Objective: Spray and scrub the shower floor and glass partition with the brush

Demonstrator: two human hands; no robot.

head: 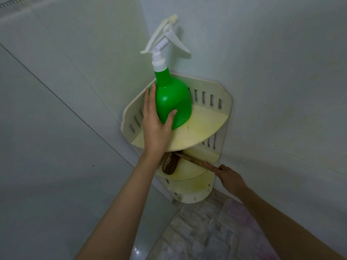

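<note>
A: Head view: a pale three-tier corner shelf [212, 126] sits in the wall corner, and the left forearm crosses its middle tier, hiding part of the brush [169, 166]
B: At the top tier, the green spray bottle [171, 102], white trigger up. The left hand [156, 121] wraps thumb and fingers round its belly
A: Middle tier holds the brush, brown head inward. The right hand [228, 175] curls round the handle's end
B: White walls either side, a grey stone-pattern tiled floor [202, 231] below
</note>
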